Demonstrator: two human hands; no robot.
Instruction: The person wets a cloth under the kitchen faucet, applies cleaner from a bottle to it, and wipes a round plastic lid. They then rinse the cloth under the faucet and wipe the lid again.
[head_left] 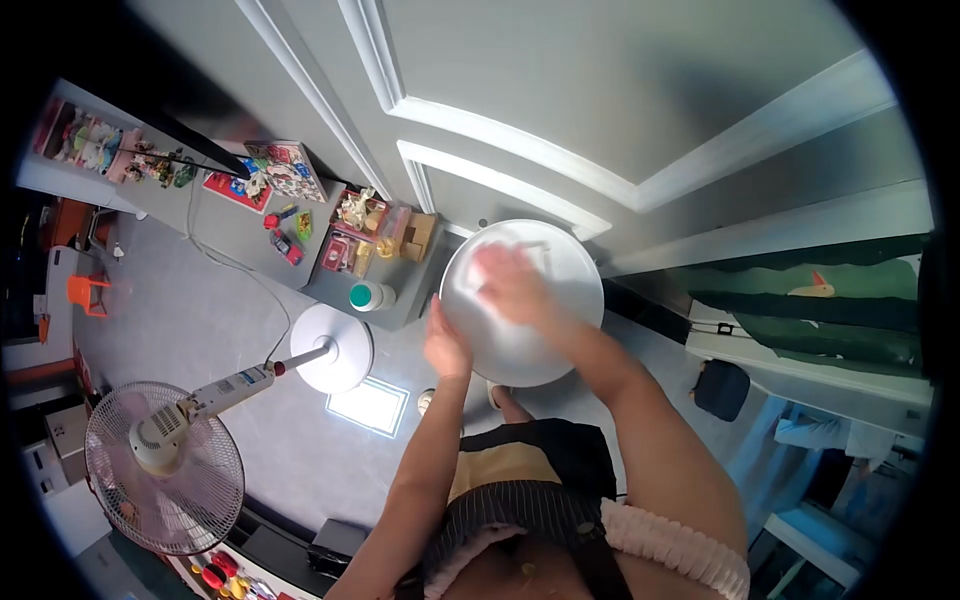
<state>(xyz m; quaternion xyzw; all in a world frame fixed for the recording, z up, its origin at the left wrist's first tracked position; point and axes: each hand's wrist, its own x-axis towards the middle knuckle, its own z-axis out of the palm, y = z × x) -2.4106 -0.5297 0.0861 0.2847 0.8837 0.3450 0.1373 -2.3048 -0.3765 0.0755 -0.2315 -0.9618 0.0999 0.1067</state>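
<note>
A round white tabletop [530,345] stands in front of me, close to the grey panelled wall. At its left edge my left hand [447,347] grips the rim. My right hand [512,284] is over the upper middle of the top and smeared by motion. Something pale lies around its fingers, but whether it is a cloth cannot be made out. Faint grey marks show on the surface just beyond that hand.
A white standing fan [165,440] is at the left, its round base [330,350] on the grey floor. The grey cabinet [285,262] carries a green-lidded bottle [371,296], toys and boxes. To the right are a green picture cloth [800,290] and a dark stool [721,390].
</note>
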